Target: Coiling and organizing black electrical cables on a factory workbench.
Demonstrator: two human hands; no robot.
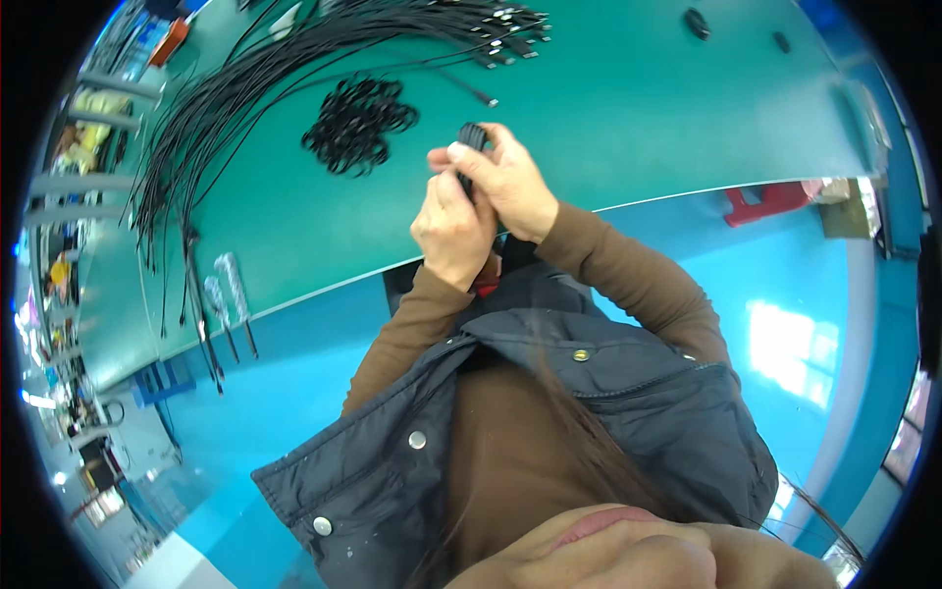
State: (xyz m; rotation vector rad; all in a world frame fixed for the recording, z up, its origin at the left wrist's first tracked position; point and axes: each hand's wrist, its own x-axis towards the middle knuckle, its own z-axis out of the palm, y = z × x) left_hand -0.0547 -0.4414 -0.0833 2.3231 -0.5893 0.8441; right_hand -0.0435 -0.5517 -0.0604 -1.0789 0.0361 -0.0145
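Both my hands meet above the near edge of a green table (628,108). My left hand (451,231) and my right hand (505,182) are closed together on a small coiled black cable (472,137), whose looped end sticks out above my fingers. The rest of the coil is hidden inside my grip. A heap of black ring-shaped ties (355,123) lies on the table to the left of my hands. A large bundle of long black cables (255,88) fans across the table's left part, with connector ends (505,39) at the far middle.
Two small black pieces (696,22) lie at the table's far right. Several cable ends in clear wrap (228,294) hang over the table's front-left edge. A red stool (770,199) stands on the blue floor to the right. Shelves with clutter line the left side.
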